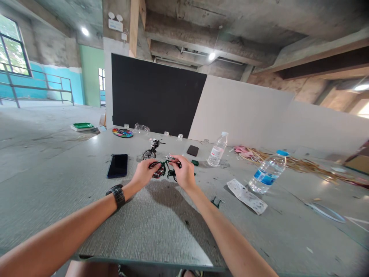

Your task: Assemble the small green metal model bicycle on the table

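Observation:
A small green model bicycle (166,167) is held between my two hands, just above the table. My left hand (144,170) pinches its front wheel at the left. The fingers of my right hand (183,171) close on the frame near the middle and cover part of the rear. Behind my hands stands a second, black model bicycle (150,152), partly hidden. A small dark green part (195,162) lies just right of my right hand. Nearer to me, by my right forearm, are some thin dark green pieces (216,202).
A phone (117,166) lies at left, a dark flat object (192,150) behind. Two water bottles, one clear-capped (218,150) and one blue-capped (268,172), stand right of a paint palette (122,132). A printed paper sheet (247,195) lies by the blue-capped bottle.

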### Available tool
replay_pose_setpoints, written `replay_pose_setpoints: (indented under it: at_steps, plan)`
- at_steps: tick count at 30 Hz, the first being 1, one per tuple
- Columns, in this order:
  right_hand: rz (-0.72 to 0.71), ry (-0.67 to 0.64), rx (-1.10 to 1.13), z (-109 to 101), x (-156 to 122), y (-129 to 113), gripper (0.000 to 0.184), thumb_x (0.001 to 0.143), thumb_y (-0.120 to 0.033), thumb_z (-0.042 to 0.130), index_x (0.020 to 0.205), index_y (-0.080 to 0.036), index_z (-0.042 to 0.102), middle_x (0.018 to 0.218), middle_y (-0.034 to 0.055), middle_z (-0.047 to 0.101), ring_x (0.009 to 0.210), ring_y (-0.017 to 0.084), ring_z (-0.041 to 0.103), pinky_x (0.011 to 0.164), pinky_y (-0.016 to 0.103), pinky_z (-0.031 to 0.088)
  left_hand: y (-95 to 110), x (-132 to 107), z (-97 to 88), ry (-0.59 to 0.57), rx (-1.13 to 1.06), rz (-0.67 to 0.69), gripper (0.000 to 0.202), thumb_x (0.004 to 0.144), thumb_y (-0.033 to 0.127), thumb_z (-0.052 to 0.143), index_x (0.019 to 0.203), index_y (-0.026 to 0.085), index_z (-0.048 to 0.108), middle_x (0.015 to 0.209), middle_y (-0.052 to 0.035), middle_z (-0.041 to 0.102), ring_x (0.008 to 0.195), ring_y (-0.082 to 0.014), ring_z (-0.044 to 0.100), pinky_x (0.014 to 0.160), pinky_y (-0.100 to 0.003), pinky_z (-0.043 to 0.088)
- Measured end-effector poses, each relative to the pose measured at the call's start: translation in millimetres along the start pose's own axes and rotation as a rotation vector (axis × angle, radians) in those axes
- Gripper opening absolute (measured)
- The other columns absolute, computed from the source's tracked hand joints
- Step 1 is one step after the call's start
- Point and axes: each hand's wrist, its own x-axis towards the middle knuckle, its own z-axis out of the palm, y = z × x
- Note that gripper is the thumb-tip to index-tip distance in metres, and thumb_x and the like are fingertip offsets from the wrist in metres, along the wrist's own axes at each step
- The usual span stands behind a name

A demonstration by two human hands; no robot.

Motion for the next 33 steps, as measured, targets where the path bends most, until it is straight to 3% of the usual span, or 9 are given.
replay_pose_setpoints:
  at_steps: [20,28,33]
  plan:
    - [0.041,-0.042,0.016,0.6,-0.5,-1.5,0.025,0.085,-0.017,0.061,0.108,-0.021,0.070,0.082,0.0041,0.072,0.078,0.018,0.070,0.079,0.032,0.057,-0.8,0.1,0.1,-0.018,-0.064,-0.040,0.025,0.081,0.039,0.064,0.079,0.014,0.072,0.072,-0.0054,0.071,0.062,-0.0173,0.065,0.054,-0.026,0.055]
    - [0.077,-0.028,0.051,3.3,0.4,-2.0,0.021,0.084,-0.016,0.060,0.101,-0.020,0.072,0.084,0.0057,0.072,0.077,0.019,0.070,0.076,0.032,0.058,2.2,0.7,-0.1,0.013,0.090,-0.006,0.024,0.082,0.036,0.062,0.075,0.014,0.072,0.070,-0.0047,0.071,0.065,-0.0174,0.064,0.060,-0.025,0.050]
    - [0.051,-0.027,0.032,1.2,3.9,-3.3,0.023,0.084,-0.016,0.060,0.103,-0.021,0.071,0.087,0.0057,0.073,0.079,0.019,0.070,0.078,0.033,0.058,4.0,1.0,2.1,0.008,-0.044,-0.048,0.024,0.080,0.037,0.065,0.077,0.015,0.071,0.071,-0.0050,0.071,0.063,-0.0178,0.064,0.059,-0.027,0.053]
